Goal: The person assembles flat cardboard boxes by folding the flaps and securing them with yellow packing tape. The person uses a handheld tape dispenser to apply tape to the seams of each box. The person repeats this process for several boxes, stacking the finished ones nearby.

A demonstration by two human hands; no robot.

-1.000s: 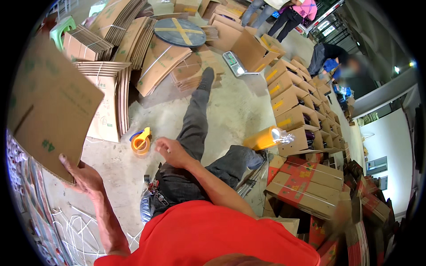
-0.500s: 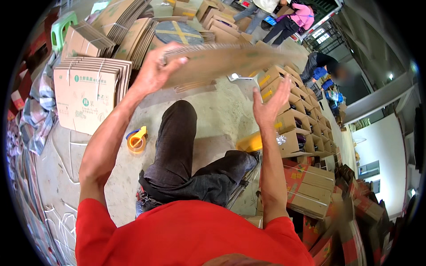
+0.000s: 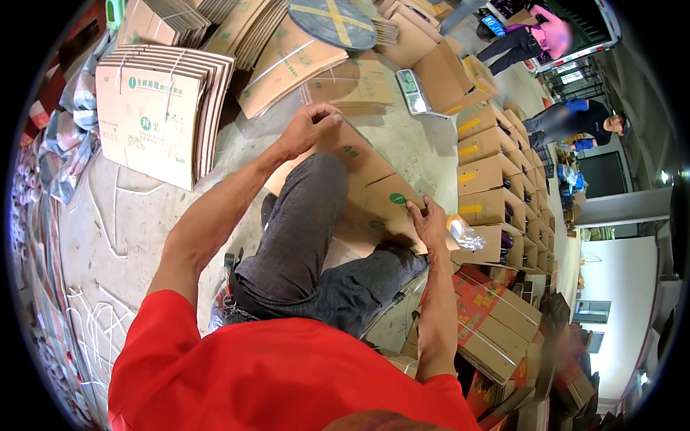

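Observation:
A brown cardboard box (image 3: pixel 374 194) with green print slants across my knees, its shape seemingly flat or barely unfolded. My left hand (image 3: pixel 313 131) is closed on its upper left corner, fingers pinched over the edge. At the lower right end, my right hand (image 3: pixel 429 224) grips the cardboard with the thumb on the near face. My left knee covers part of the box. Just past my right hand lies a shiny, clear-looking object (image 3: pixel 466 234) whose kind I cannot make out.
Strapped stacks of flat cartons (image 3: pixel 154 118) stand at the left. A round grey board with a yellow cross (image 3: pixel 332 21) lies on more cartons. A scale (image 3: pixel 413 92) sits ahead. Open boxes with dark produce (image 3: pixel 489 183) line the right. White straps (image 3: pixel 97 330) litter the floor. Other people (image 3: pixel 586 122) work farther off.
The cardboard has come down from raised in front to across my knees. My right hand, open and apart before, now grips it. The yellow tape dispenser no longer shows. The view has shifted.

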